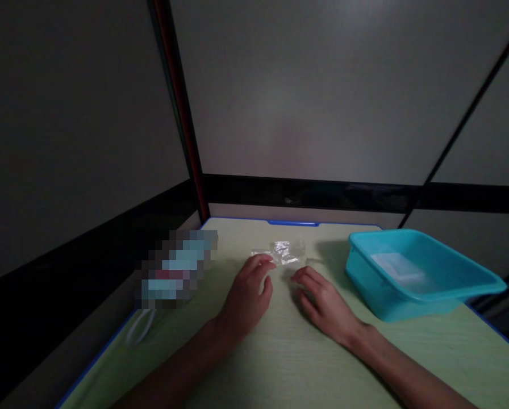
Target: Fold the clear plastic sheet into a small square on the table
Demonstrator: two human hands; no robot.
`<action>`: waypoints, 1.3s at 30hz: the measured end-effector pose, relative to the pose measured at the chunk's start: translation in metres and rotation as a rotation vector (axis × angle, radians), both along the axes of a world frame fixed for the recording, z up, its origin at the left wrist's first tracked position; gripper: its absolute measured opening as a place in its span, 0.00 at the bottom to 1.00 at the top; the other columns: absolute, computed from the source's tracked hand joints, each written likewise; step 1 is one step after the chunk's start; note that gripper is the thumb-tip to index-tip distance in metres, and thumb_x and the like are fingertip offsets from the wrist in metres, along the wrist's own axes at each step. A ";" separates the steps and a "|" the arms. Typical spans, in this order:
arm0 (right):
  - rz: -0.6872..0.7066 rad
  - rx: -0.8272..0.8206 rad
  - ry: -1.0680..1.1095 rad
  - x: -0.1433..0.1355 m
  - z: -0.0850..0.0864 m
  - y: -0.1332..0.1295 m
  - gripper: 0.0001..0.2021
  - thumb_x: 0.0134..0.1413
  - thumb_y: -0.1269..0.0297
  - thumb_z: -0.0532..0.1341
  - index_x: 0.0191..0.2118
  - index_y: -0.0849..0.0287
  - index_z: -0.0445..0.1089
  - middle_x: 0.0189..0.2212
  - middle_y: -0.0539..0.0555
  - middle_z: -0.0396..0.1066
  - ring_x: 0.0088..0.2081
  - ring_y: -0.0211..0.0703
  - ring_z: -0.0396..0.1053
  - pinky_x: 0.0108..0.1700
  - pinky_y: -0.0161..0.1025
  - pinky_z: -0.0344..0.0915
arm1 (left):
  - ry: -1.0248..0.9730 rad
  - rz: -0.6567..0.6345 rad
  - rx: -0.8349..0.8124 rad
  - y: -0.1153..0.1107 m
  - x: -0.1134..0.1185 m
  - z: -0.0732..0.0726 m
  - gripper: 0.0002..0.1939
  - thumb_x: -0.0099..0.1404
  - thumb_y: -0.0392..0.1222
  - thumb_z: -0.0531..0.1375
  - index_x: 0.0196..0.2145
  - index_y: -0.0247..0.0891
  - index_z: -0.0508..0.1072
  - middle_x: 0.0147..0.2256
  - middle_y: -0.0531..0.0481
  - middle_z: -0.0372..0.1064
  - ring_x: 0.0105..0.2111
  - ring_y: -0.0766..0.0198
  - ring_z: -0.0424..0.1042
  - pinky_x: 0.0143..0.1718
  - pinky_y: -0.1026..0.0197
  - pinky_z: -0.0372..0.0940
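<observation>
A crumpled clear plastic piece [285, 252] lies near the far middle of the light table [254, 363]. My left hand [248, 295] is just in front of its left part, fingers curved and thumb apart, with nothing visible between them. To the right, my right hand [325, 304] hovers low or rests at the table with its fingers loosely bent and thumb apart, holding nothing that shows. The plastic lies beyond its fingertips. A gap separates the two hands.
A turquoise basin [425, 301] with a whitish flat item [397, 267] inside stands at the right. On the left is a pixelated object [175, 270] with a white loop [140, 328] beside it. Pale panels [305, 102] rise behind the table's far edge.
</observation>
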State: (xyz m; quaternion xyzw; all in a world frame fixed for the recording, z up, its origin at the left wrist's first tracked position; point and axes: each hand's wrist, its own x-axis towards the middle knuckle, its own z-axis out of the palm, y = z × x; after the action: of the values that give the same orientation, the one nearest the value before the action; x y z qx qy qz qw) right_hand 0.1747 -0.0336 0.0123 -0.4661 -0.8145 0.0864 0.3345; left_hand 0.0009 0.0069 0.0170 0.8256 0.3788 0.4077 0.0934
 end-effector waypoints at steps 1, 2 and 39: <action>0.038 -0.023 -0.052 -0.003 -0.001 -0.001 0.14 0.49 0.73 0.50 0.43 0.60 0.63 0.42 0.58 0.63 0.44 0.45 0.60 0.45 0.43 0.59 | 0.048 -0.051 -0.067 -0.002 0.004 -0.005 0.17 0.52 0.28 0.49 0.40 0.38 0.66 0.44 0.46 0.62 0.46 0.60 0.60 0.49 0.58 0.55; 0.058 -0.043 -0.097 -0.006 -0.002 -0.002 0.16 0.50 0.71 0.50 0.46 0.61 0.61 0.46 0.59 0.61 0.47 0.45 0.59 0.48 0.43 0.58 | 0.085 -0.076 -0.130 -0.004 0.007 -0.011 0.19 0.53 0.29 0.49 0.43 0.37 0.65 0.47 0.45 0.60 0.48 0.59 0.58 0.50 0.57 0.53; -0.100 -0.239 -0.459 0.007 -0.011 -0.005 0.34 0.53 0.46 0.41 0.58 0.69 0.43 0.58 0.62 0.39 0.58 0.49 0.35 0.56 0.49 0.40 | 0.745 -0.284 -0.181 -0.011 -0.006 -0.001 0.39 0.54 0.62 0.49 0.58 0.43 0.40 0.59 0.45 0.30 0.57 0.50 0.28 0.53 0.42 0.32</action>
State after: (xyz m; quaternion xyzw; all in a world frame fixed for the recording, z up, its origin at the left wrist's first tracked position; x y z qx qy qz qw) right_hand 0.1819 -0.0385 0.0015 -0.5492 -0.8291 0.0575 0.0875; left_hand -0.0054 -0.0038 0.0159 0.9493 0.3035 0.0287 0.0774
